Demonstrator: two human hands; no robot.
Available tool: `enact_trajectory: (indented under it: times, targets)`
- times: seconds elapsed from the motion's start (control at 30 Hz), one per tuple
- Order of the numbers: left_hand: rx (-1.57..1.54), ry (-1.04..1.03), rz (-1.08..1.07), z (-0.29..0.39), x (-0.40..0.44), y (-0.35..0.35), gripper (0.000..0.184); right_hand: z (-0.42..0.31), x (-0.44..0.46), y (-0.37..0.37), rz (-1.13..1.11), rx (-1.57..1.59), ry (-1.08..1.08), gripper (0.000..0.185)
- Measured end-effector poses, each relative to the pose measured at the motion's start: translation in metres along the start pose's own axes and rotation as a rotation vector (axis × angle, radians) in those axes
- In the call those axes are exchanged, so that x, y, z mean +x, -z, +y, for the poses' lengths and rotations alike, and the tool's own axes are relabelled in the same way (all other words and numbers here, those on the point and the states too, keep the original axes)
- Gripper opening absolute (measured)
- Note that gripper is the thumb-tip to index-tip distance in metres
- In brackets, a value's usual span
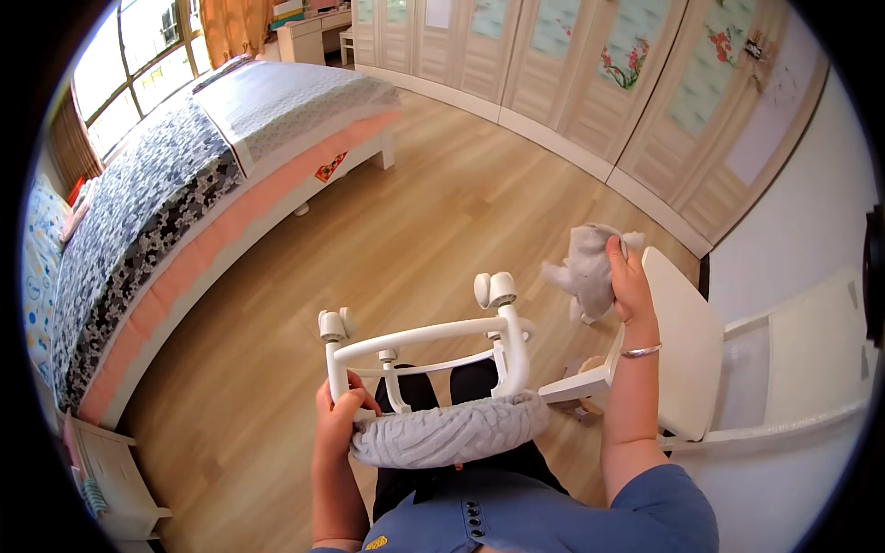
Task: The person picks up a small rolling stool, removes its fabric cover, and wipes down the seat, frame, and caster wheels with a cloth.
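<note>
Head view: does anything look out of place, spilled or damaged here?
Only the stool looks odd: it is upturned, its wheels in the air and its grey seat at the lap. The left hand grips it, so this looks deliberate. No spill or damage shows.

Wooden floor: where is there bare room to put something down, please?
Widest free patch: the floor between the bed and the wardrobe, beyond the wheeled frame. More lies between the frame and the small cabinet. It is crowded right of the frame, around the white chair.
</note>
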State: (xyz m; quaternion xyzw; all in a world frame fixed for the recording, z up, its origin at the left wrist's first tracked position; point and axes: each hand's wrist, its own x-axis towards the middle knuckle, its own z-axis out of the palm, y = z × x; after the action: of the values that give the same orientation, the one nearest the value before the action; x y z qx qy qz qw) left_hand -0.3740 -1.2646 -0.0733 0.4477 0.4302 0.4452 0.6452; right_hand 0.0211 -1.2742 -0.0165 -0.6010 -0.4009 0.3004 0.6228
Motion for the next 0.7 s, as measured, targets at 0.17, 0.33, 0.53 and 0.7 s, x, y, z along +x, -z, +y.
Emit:
enact_trajectory:
  times: [0.17, 0.33, 0.53, 0.7]
  targets:
    - [0.028, -0.009, -0.005, -0.004, 0.001, 0.003, 0.016, 0.023, -0.042, -0.020, -0.396, 0.225, -0.006, 0.054]
    - [0.026, -0.027, 0.003, -0.007, 0.002, 0.007, 0.017, 0.044, -0.070, -0.071, -0.378, -0.205, 0.302, 0.043]
    - [0.027, -0.032, -0.052, 0.001, 0.004, 0.000, 0.018, 0.057, -0.068, -0.066, -0.375, -0.061, 0.296, 0.035]
    - [0.051, -0.120, -0.106, 0.003, 0.003, 0.000, 0.016, 0.029, -0.080, -0.067, -0.247, -0.001, 0.415, 0.029]
